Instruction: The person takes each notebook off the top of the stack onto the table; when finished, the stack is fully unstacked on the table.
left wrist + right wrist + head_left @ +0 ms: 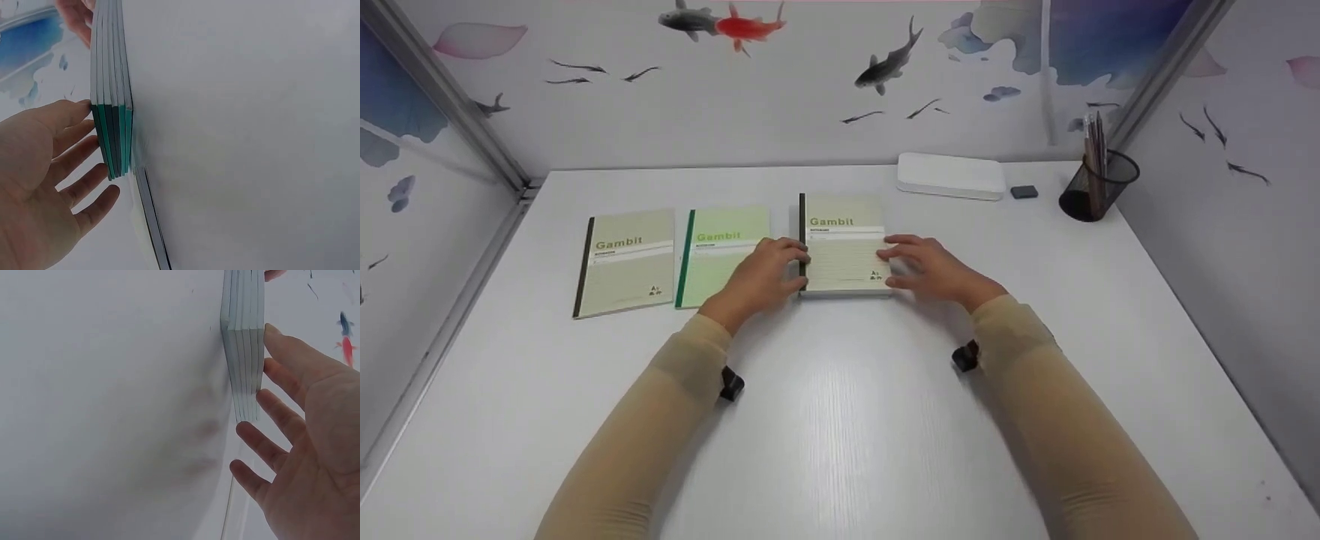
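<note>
A neat stack of notebooks (pixel 845 259) lies on the white table, the top one a beige-green cover with a black spine. Along its spine side, my left hand (pixel 767 274) touches the edge with spread fingertips. In the left wrist view several green and dark spines (pixel 112 140) line up beside the left hand (pixel 42 174). My right hand (pixel 934 271) has its fingertips at the opposite edge. The right wrist view shows the even white page edges (pixel 244 371) against the thumb and fingers of the right hand (pixel 315 422).
Left of the stack lie a green notebook (pixel 727 225) and a beige notebook (pixel 630 262). Toward the back right are a white case (pixel 950 177), a dark eraser (pixel 1024 192) and a black mesh cup (pixel 1091 191) with pencils. Printed panels wall the table in.
</note>
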